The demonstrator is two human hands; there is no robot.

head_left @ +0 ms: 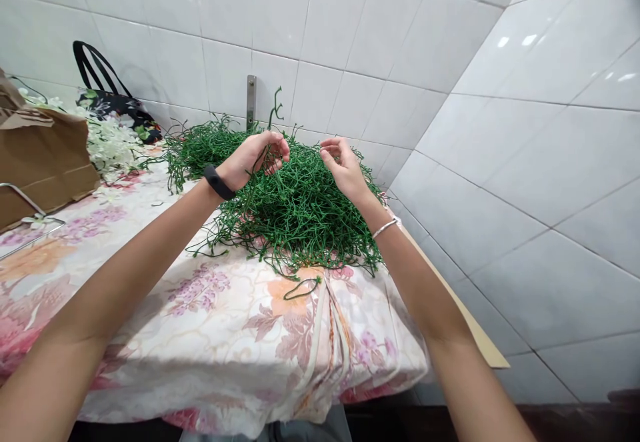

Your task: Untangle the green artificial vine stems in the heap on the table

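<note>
A large tangled heap of thin green plastic flower stems [310,212] lies on the table in front of me. Above its left part, my left hand [263,155], with a black band at the wrist, is closed around a green stem [274,110]. The forked tip of that stem sticks up past the fingers. My right hand [344,167] hovers over the heap's right side, fingers curved and thumb a little apart; I see nothing between them. A single looped stem [303,289] lies on the floral tablecloth [210,335] nearer to me.
At the left are a brown cardboard box [45,162], white artificial blossoms [113,142] and a dark floral bag [120,109]. A metal strip [251,99] stands against the tiled wall [320,22]. Tiles also close off the right side, beside a tan board edge [475,329].
</note>
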